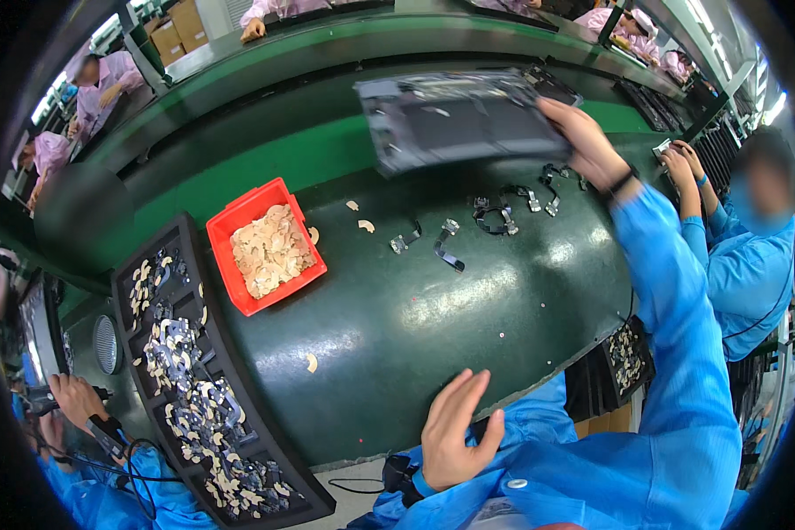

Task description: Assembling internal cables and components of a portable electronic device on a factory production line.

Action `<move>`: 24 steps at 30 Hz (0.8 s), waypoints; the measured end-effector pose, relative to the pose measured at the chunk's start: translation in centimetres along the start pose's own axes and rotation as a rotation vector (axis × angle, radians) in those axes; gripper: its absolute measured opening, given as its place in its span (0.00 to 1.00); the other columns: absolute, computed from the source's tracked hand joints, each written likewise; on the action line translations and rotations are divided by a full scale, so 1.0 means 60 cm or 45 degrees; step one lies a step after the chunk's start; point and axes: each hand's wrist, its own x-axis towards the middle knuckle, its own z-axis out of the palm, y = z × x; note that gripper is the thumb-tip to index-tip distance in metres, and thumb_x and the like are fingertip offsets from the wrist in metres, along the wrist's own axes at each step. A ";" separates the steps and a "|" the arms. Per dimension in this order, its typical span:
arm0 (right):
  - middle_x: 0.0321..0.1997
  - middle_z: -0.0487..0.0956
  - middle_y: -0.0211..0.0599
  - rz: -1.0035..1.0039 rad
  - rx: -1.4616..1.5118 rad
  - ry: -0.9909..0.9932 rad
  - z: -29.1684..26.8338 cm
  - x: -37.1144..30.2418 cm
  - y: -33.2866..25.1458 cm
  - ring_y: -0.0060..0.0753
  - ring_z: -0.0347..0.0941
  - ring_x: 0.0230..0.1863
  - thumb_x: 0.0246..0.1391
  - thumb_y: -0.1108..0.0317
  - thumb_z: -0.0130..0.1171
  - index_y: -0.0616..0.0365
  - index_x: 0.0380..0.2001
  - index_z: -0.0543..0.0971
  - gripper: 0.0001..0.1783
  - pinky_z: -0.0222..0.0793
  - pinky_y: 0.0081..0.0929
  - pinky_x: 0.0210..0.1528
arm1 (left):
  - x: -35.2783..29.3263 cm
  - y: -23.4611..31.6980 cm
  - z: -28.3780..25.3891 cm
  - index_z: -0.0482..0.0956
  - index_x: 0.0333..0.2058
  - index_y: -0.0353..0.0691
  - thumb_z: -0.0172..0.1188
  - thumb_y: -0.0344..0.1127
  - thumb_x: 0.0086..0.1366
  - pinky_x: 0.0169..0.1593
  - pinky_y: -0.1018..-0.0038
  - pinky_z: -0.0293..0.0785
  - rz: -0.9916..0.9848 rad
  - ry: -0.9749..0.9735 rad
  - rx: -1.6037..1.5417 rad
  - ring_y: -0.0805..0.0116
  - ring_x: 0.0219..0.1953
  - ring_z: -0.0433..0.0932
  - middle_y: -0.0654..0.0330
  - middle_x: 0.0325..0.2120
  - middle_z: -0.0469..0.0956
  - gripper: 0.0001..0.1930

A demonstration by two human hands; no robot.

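Observation:
My right hand (585, 141) reaches out to the far side, its fingers wrapped round the right edge of a black rectangular tray (464, 124). The tray is raised off the table and smeared by motion; a few light bits show on it. Near the table's front edge, my left hand (455, 433) is open with fingers spread, holding nothing. Between the hands, several small black cable parts with metal ends (449, 243) lie on the green table (397, 344). A few cream curved pieces (366, 226) are scattered to their left.
A red bin (230, 274) holds a heap of cream pieces. Left of it, a long black compartment tray (278, 468) carries mixed black and cream parts. Another small box of parts (625, 358) sits at the right edge. Co-workers in blue (755, 274) flank me; others in pink work beyond.

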 end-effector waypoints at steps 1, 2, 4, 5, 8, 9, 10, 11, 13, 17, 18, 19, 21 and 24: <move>0.46 0.83 0.38 0.020 -0.008 0.027 0.050 0.056 0.008 0.28 0.80 0.41 0.70 0.65 0.55 0.62 0.51 0.79 0.14 0.79 0.31 0.48 | -0.002 -0.003 0.003 0.78 0.56 0.31 0.67 0.28 0.57 0.61 0.60 0.72 0.058 -0.008 0.078 0.48 0.57 0.78 0.49 0.50 0.83 0.26; 0.43 0.83 0.37 0.020 0.027 -0.017 0.073 0.126 0.025 0.30 0.80 0.40 0.70 0.66 0.54 0.62 0.49 0.79 0.13 0.79 0.33 0.47 | 0.006 0.006 0.011 0.85 0.47 0.34 0.69 0.27 0.53 0.57 0.61 0.76 0.074 0.058 0.126 0.52 0.53 0.81 0.53 0.45 0.85 0.19; 0.42 0.82 0.36 -0.016 -0.062 -0.098 0.144 0.232 0.065 0.34 0.79 0.39 0.69 0.61 0.56 0.64 0.48 0.78 0.16 0.78 0.38 0.47 | 0.007 -0.003 0.014 0.85 0.46 0.35 0.69 0.26 0.53 0.57 0.62 0.76 0.108 0.050 0.161 0.53 0.52 0.82 0.54 0.44 0.85 0.19; 0.42 0.81 0.37 -0.074 -0.211 -0.117 0.194 0.254 0.076 0.35 0.79 0.38 0.69 0.59 0.57 0.65 0.49 0.78 0.18 0.78 0.40 0.46 | 0.005 -0.008 0.013 0.86 0.45 0.35 0.69 0.26 0.53 0.56 0.63 0.77 0.130 0.045 0.206 0.54 0.51 0.82 0.54 0.44 0.86 0.18; 0.41 0.83 0.43 -0.110 -0.625 -0.313 0.254 0.263 0.066 0.43 0.79 0.43 0.67 0.47 0.54 0.63 0.54 0.80 0.28 0.75 0.39 0.48 | 0.012 -0.014 0.003 0.87 0.40 0.35 0.68 0.22 0.52 0.49 0.66 0.81 0.041 0.156 0.156 0.55 0.43 0.85 0.54 0.38 0.86 0.14; 0.41 0.83 0.43 -0.107 -0.633 -0.306 0.228 0.283 0.050 0.43 0.79 0.43 0.67 0.47 0.54 0.63 0.54 0.80 0.28 0.75 0.39 0.48 | 0.012 -0.014 0.001 0.87 0.39 0.35 0.67 0.21 0.53 0.47 0.67 0.82 0.022 0.194 0.152 0.56 0.42 0.85 0.55 0.37 0.86 0.12; 0.43 0.83 0.49 -0.352 -0.982 -0.252 0.174 0.317 0.027 0.47 0.79 0.45 0.66 0.45 0.54 0.65 0.52 0.81 0.30 0.75 0.41 0.51 | 0.014 -0.021 0.002 0.87 0.37 0.34 0.66 0.20 0.53 0.46 0.68 0.82 0.035 0.243 0.151 0.56 0.40 0.86 0.54 0.35 0.86 0.11; 0.44 0.84 0.54 -0.599 -1.331 -0.194 0.114 0.349 0.004 0.52 0.80 0.48 0.65 0.44 0.54 0.66 0.50 0.82 0.32 0.74 0.42 0.53 | 0.015 -0.030 0.002 0.87 0.35 0.34 0.65 0.19 0.53 0.44 0.68 0.83 0.048 0.292 0.148 0.56 0.38 0.86 0.54 0.33 0.86 0.10; 0.49 0.82 0.61 -0.849 -1.630 0.064 -0.004 0.413 -0.008 0.58 0.79 0.51 0.63 0.43 0.55 0.69 0.46 0.82 0.33 0.73 0.48 0.57 | 0.013 -0.028 -0.002 0.87 0.33 0.35 0.64 0.19 0.52 0.43 0.66 0.83 0.072 0.315 0.138 0.56 0.37 0.86 0.54 0.32 0.85 0.10; 0.54 0.80 0.65 -0.206 -2.220 0.497 -0.239 0.436 -0.039 0.62 0.77 0.57 0.56 0.32 0.55 0.70 0.48 0.82 0.44 0.72 0.43 0.60 | 0.013 -0.025 0.017 0.85 0.32 0.30 0.64 0.19 0.54 0.38 0.63 0.84 0.260 0.459 0.252 0.52 0.30 0.83 0.49 0.26 0.81 0.06; 0.55 0.79 0.65 -0.221 -2.175 0.555 -0.356 0.455 -0.031 0.61 0.76 0.58 0.54 0.28 0.55 0.71 0.50 0.81 0.48 0.72 0.42 0.61 | 0.016 -0.030 0.023 0.84 0.31 0.30 0.63 0.19 0.55 0.39 0.61 0.84 0.305 0.469 0.187 0.52 0.30 0.83 0.49 0.25 0.81 0.05; 0.57 0.79 0.65 -0.233 -2.133 0.611 -0.447 0.475 -0.018 0.60 0.76 0.59 0.52 0.25 0.55 0.72 0.53 0.79 0.53 0.71 0.40 0.62 | 0.023 -0.040 0.025 0.84 0.31 0.30 0.63 0.19 0.55 0.39 0.60 0.84 0.344 0.477 0.118 0.52 0.29 0.83 0.49 0.25 0.81 0.04; 0.62 0.76 0.65 0.028 -1.693 0.289 -0.384 0.474 0.030 0.58 0.72 0.64 0.46 0.18 0.55 0.75 0.58 0.75 0.63 0.66 0.38 0.66 | 0.020 -0.034 0.022 0.84 0.30 0.30 0.63 0.19 0.56 0.39 0.59 0.85 0.285 0.524 0.183 0.52 0.29 0.83 0.49 0.24 0.81 0.03; 0.65 0.73 0.61 0.147 -1.984 0.190 -0.282 0.518 0.059 0.58 0.69 0.67 0.42 0.18 0.59 0.73 0.61 0.74 0.64 0.64 0.42 0.68 | -0.015 -0.045 0.004 0.86 0.35 0.31 0.65 0.21 0.56 0.44 0.62 0.83 0.288 0.493 0.295 0.53 0.35 0.85 0.50 0.30 0.84 0.07</move>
